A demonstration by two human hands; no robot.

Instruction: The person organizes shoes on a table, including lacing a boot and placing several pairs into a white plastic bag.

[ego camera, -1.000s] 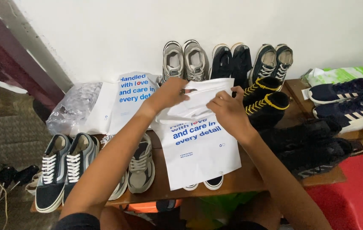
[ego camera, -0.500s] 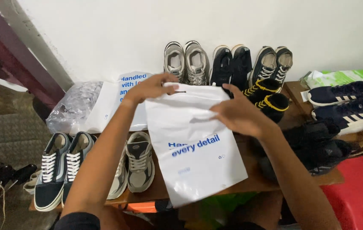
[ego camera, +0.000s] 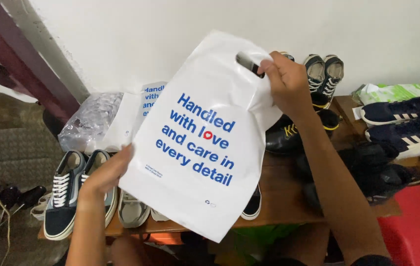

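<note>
The right hand (ego camera: 289, 81) pinches the white plastic bag (ego camera: 205, 143) by its cut-out handle at the top, while the left hand (ego camera: 106, 172) presses fingers and thumb together on its lower left edge; the bag hangs tilted in the air above the low wooden shelf (ego camera: 289, 207) of shoes. It looks thin, light, limp and a little slippery, likely empty; the handle slot and the edges seem the surest places to hold; dark sneakers (ego camera: 72, 192) stand below the left hand.

One camera only — worn on the head, looking down and forward at the low wooden shelf (ego camera: 289, 207) against the wall (ego camera: 170, 34), close in.
</note>
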